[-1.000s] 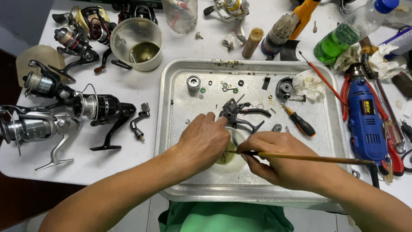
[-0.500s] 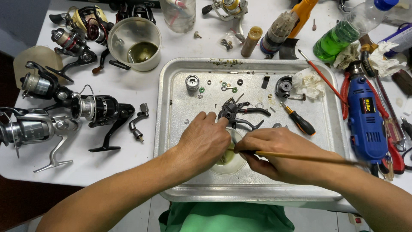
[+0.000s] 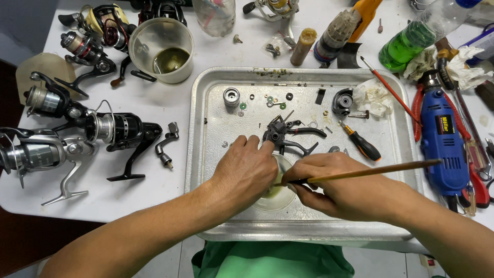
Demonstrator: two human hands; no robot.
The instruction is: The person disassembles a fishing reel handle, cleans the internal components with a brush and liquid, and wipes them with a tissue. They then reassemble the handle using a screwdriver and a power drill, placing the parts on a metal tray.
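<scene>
My left hand (image 3: 246,170) rests palm down over a small round white dish (image 3: 275,194) in the metal tray (image 3: 206,154), its fingers closed on something I cannot make out. My right hand (image 3: 339,188) grips a long thin wooden brush (image 3: 381,170) like a pen, the tip pointing left into the dish beside my left hand. Just beyond my fingers lies a black reel frame with a bail arm (image 3: 288,135).
In the tray lie a silver spool (image 3: 231,96), small washers (image 3: 272,100), a black part (image 3: 342,101), a tissue (image 3: 374,97) and a screwdriver (image 3: 363,145). Several fishing reels (image 3: 110,131) lie left, a cup of oil (image 3: 162,49) behind, a blue rotary tool (image 3: 442,141) right.
Both hands stay at the dish with only slight shifts. The brush keeps its place.
</scene>
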